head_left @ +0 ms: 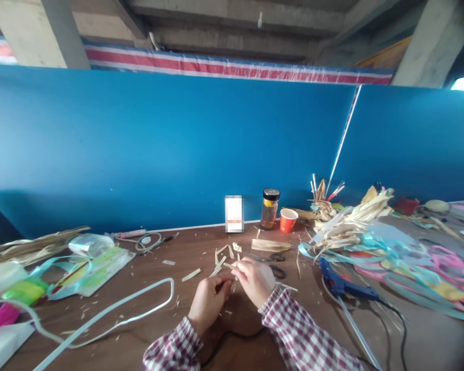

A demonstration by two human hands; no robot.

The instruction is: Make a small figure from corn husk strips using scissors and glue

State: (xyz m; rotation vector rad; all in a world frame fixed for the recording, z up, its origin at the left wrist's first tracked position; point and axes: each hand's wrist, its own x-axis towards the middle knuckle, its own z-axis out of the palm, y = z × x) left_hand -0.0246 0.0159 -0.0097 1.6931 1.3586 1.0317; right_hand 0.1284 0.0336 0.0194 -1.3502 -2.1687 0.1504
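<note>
My left hand (210, 301) is closed, thumb and fingers pinched together; what lies between them is too small to make out. Just to its right, my right hand (256, 281) pinches a thin pale strip of dried husk (228, 266) that pokes out past the fingertips. Both hands are close together above the brown table (147, 330). Loose husk pieces (218, 267) lie just beyond the fingers. Behind my right hand, the dark handles of a pair of scissors (277, 257) show; their blades are partly hidden.
A lidded jar (269, 210) and a red paper cup (288, 220) stand at the back. To the right are a husk bundle (351, 219), ribbons (421, 273) and a blue glue gun (344, 283) with its cord. A pale tube (112, 312) loops across the left.
</note>
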